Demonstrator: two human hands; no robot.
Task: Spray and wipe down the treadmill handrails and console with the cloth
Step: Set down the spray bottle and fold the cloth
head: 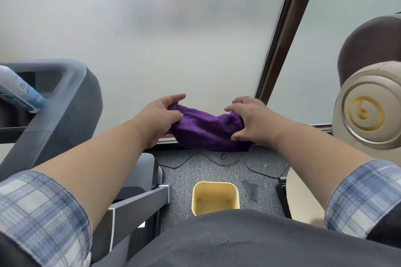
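while both arms reach forward, the purple cloth hangs bunched in mid-air between the two hands, out in front of the frosted window and above the grey carpet. the left hand grips the cloth's left end, thumb and fingers curled around the fabric with the fingertips bent over its top edge. the right hand holds the right end, fingers arched over the top and the thumb tucked under the lower fold, so the cloth sags a little in the middle and its lower edge droops toward the window sill.

to the left stands the treadmill console, a dark grey moulded frame with a thick handrail sloping down toward the viewer. a spray bottle with a pale blue label lies tilted in the console's tray, well apart from the cloth. both forearms are bare, with blue plaid sleeves rolled up near the elbows.

on the carpet below the cloth lie thin black cables, and nearer the viewer sits a yellow bin, open at the top. a dark window frame post slants up on the right. at the right edge hangs a beige headphone cup with a gold ring mark.
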